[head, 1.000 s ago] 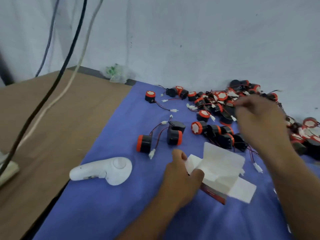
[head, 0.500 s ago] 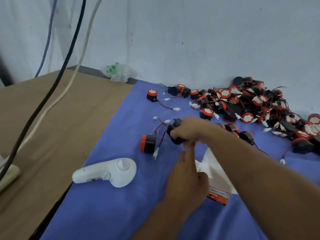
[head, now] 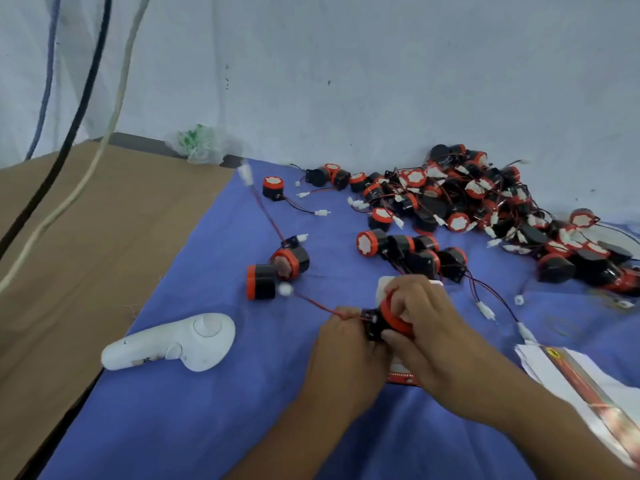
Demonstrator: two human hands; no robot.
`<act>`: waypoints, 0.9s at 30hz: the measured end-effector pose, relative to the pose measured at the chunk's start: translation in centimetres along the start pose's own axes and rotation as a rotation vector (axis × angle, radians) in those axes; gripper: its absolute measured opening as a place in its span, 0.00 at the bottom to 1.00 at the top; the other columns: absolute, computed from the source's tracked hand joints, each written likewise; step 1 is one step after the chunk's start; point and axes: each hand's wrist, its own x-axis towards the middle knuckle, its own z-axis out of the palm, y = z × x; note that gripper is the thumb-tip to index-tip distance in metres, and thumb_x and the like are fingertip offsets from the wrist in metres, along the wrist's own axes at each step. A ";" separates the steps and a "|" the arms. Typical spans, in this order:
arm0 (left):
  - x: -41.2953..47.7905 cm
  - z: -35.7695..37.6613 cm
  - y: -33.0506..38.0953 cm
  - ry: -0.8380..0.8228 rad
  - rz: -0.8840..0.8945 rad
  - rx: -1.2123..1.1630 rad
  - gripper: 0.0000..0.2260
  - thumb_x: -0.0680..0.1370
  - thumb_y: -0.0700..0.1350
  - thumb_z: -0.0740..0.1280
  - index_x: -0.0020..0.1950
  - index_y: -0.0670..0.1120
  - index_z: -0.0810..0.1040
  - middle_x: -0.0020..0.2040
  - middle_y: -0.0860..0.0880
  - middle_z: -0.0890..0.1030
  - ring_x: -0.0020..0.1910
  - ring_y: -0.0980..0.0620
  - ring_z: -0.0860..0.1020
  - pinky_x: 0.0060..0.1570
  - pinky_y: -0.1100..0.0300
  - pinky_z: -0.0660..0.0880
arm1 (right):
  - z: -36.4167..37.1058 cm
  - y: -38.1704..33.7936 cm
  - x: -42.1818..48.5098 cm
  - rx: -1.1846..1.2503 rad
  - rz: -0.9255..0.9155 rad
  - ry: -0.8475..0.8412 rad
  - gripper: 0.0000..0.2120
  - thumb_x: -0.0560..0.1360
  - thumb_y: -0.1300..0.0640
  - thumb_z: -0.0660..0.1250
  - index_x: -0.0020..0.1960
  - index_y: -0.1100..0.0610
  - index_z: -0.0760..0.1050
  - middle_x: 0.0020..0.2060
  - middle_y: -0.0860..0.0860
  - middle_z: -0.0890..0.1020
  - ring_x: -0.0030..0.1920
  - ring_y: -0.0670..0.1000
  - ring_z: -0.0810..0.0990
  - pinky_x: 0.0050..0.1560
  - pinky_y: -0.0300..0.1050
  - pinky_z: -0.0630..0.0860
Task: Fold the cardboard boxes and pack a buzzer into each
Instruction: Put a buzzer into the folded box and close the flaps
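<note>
- Mostly covered by the left hand [head: 343,355] and right hand [head: 426,327]: cardboard box [head: 403,375], with only a white flap and a red edge showing.
- Smeared by blur: white connector [head: 285,289] near the buzzer [head: 394,317].
- Cut off at the right edge: flat boxes [head: 588,382].

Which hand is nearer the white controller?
Left. The left hand is to the right of the controller; the right hand lies farther right, beyond the left. Both grip one buzzer.

A makeshift packing workshop; a heap of wired buzzers [head: 485,199] lies beyond the fingers [head: 412,297] on a blue cloth [head: 207,427] over the worktop [head: 86,237]. Loose cables [head: 80,109] hang to their left; the wall [head: 346,64] is bare.
</note>
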 end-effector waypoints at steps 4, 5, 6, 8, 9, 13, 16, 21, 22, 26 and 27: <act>0.0 0.0 -0.2 -0.039 -0.014 -0.036 0.07 0.75 0.44 0.66 0.46 0.43 0.81 0.45 0.50 0.81 0.44 0.54 0.76 0.47 0.55 0.73 | -0.6 2.2 -2.1 0.002 0.078 0.051 0.12 0.76 0.56 0.72 0.50 0.49 0.68 0.50 0.41 0.72 0.48 0.47 0.71 0.46 0.36 0.68; 0.0 0.0 -0.2 -0.047 -0.037 -0.047 0.09 0.76 0.46 0.65 0.49 0.43 0.82 0.48 0.50 0.81 0.47 0.54 0.77 0.50 0.55 0.73 | -0.6 2.6 -2.6 -0.020 0.079 0.046 0.12 0.76 0.56 0.72 0.51 0.49 0.68 0.52 0.40 0.72 0.48 0.46 0.71 0.46 0.34 0.67; 0.0 -0.1 -0.2 -0.057 -0.064 -0.072 0.13 0.76 0.48 0.63 0.52 0.44 0.83 0.50 0.50 0.82 0.50 0.54 0.78 0.53 0.56 0.73 | -0.6 2.9 -3.1 -0.033 0.076 0.038 0.11 0.77 0.56 0.71 0.52 0.49 0.69 0.55 0.39 0.72 0.48 0.45 0.71 0.47 0.33 0.66; -0.2 -0.1 0.1 -0.079 -0.133 -0.132 0.15 0.77 0.49 0.62 0.58 0.46 0.82 0.55 0.52 0.81 0.53 0.53 0.79 0.57 0.55 0.75 | -0.5 3.3 -3.9 -0.023 0.080 0.033 0.09 0.78 0.56 0.69 0.55 0.49 0.71 0.61 0.40 0.72 0.52 0.44 0.72 0.49 0.33 0.68; -0.2 0.0 0.2 -0.080 -0.156 -0.154 0.13 0.78 0.46 0.64 0.60 0.46 0.81 0.55 0.53 0.80 0.51 0.50 0.80 0.56 0.52 0.77 | -0.5 3.4 -4.3 -0.007 0.081 0.033 0.09 0.78 0.57 0.69 0.56 0.49 0.72 0.63 0.41 0.72 0.54 0.45 0.73 0.51 0.35 0.69; -0.5 0.4 0.2 0.019 -0.126 -0.132 0.13 0.75 0.41 0.70 0.58 0.54 0.77 0.54 0.57 0.77 0.47 0.58 0.78 0.46 0.62 0.76 | -0.2 3.5 -5.0 -0.035 0.101 0.008 0.07 0.78 0.56 0.67 0.56 0.52 0.75 0.59 0.42 0.76 0.55 0.49 0.73 0.58 0.46 0.71; -0.5 0.1 0.3 0.114 0.025 -0.058 0.08 0.76 0.45 0.68 0.55 0.53 0.79 0.52 0.55 0.74 0.46 0.58 0.76 0.44 0.67 0.72 | -0.3 3.6 -5.3 -0.077 0.089 -0.008 0.04 0.81 0.55 0.65 0.54 0.53 0.77 0.59 0.42 0.78 0.55 0.51 0.75 0.58 0.53 0.71; -0.5 -0.1 0.3 0.159 0.383 0.196 0.11 0.78 0.45 0.64 0.52 0.44 0.85 0.50 0.51 0.79 0.47 0.52 0.72 0.50 0.69 0.67 | -0.1 4.0 -5.8 -0.059 0.069 -0.086 0.12 0.82 0.47 0.62 0.64 0.47 0.75 0.68 0.37 0.71 0.62 0.48 0.72 0.61 0.51 0.68; -0.4 -0.1 0.2 0.114 0.443 0.199 0.11 0.78 0.45 0.64 0.53 0.44 0.85 0.49 0.51 0.81 0.46 0.52 0.73 0.50 0.68 0.68 | 0.0 4.1 -5.8 -0.068 0.070 -0.098 0.14 0.82 0.47 0.61 0.66 0.45 0.74 0.68 0.38 0.71 0.64 0.48 0.71 0.62 0.51 0.67; -0.2 0.1 -0.1 -0.048 0.501 0.222 0.09 0.77 0.43 0.67 0.51 0.46 0.86 0.47 0.53 0.83 0.44 0.47 0.76 0.44 0.51 0.74 | 0.5 4.2 -5.8 0.080 0.085 0.031 0.10 0.83 0.51 0.63 0.61 0.49 0.80 0.60 0.43 0.77 0.59 0.47 0.74 0.59 0.46 0.69; -0.2 0.0 -0.1 -0.047 0.492 0.228 0.09 0.77 0.44 0.67 0.50 0.46 0.86 0.46 0.53 0.83 0.43 0.46 0.76 0.43 0.49 0.74 | 0.5 4.2 -5.6 0.175 0.128 0.108 0.08 0.82 0.52 0.64 0.58 0.52 0.79 0.54 0.45 0.80 0.52 0.45 0.76 0.53 0.43 0.71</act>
